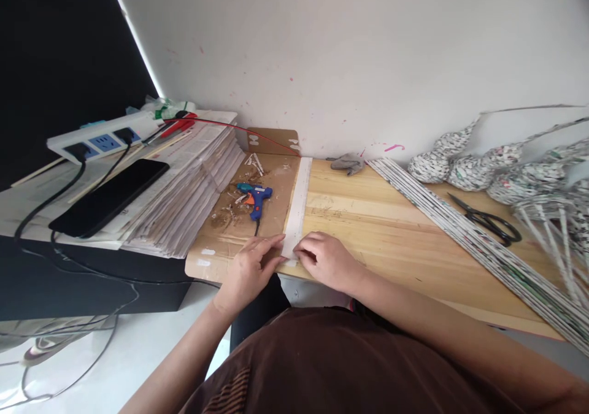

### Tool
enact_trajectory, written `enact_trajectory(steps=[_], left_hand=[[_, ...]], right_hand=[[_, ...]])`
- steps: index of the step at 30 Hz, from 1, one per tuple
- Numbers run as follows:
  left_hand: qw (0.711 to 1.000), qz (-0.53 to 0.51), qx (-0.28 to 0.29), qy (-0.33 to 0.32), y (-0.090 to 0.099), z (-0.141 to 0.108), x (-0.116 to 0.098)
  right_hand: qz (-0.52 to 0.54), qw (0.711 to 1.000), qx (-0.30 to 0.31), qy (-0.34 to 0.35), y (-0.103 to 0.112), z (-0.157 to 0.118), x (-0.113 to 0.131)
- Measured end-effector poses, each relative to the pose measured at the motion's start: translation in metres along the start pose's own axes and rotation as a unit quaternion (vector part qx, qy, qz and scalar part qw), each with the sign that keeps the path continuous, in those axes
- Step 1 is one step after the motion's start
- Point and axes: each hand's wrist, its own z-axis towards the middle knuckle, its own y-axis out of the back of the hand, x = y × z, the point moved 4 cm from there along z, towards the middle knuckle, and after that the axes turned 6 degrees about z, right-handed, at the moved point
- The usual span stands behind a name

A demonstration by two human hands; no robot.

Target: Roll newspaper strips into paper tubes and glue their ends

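Note:
A long white paper strip (298, 202) lies lengthwise from the wall to the table's front edge. At its near end, my left hand (251, 270) has thumb and fingers curled onto the left side of the strip. Opposite it, my right hand (329, 260) bends its fingers in a pinch on the strip's right side. The exact grip of the fingertips is partly hidden. Just beyond my left hand, a blue glue gun (257, 199) with an orange trigger rests on a flattened piece of cardboard (214, 264).
On the left, a stack of newspaper sheets (184, 187) carries a black phone (110, 196) and a power strip (103, 135) with cords. Rolled paper sticks (451, 230), scissors (488, 221) and woven paper pieces (469, 172) lie right. A grey cloth (347, 164) is by the wall.

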Motion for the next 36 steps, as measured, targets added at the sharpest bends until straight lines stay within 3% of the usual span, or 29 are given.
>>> enact_trajectory(steps=[4,6,11,15,19,23,26,28,30,36], left_hand=[[0.999,0.010,0.009,-0.039,-0.005,0.006,-0.005],[0.999,0.012,0.006,-0.029,-0.007,0.008,-0.005],[0.992,-0.020,-0.055,0.109,-0.004,0.014,0.004],[0.977,-0.047,-0.083,0.191,-0.003,0.018,0.011],[0.951,-0.182,-0.085,0.236,-0.011,0.018,0.019],[0.917,-0.302,-0.111,0.237,-0.017,0.018,0.018],[0.927,-0.307,-0.115,0.183,-0.014,0.019,0.010],[0.943,-0.290,-0.096,0.135,-0.011,0.018,0.004],[0.956,-0.271,-0.057,0.099,-0.010,0.016,-0.001],[0.971,-0.222,0.080,0.046,-0.007,0.008,-0.011]], right_hand=[[0.089,0.994,-0.027,-0.057,0.004,0.001,-0.007],[0.140,0.985,-0.032,-0.099,0.006,0.000,-0.013],[0.275,0.941,-0.054,-0.192,0.008,-0.001,-0.028],[0.380,0.894,-0.027,-0.236,0.007,0.000,-0.036],[0.453,0.857,-0.023,-0.246,0.010,0.001,-0.038],[0.531,0.783,0.055,-0.320,0.007,0.002,-0.037],[0.598,0.706,0.078,-0.372,0.005,0.009,-0.039],[0.619,0.677,0.054,-0.394,0.007,0.019,-0.045],[0.617,0.676,0.021,-0.403,0.010,0.031,-0.054],[0.569,0.717,-0.033,-0.401,0.025,0.055,-0.079]])
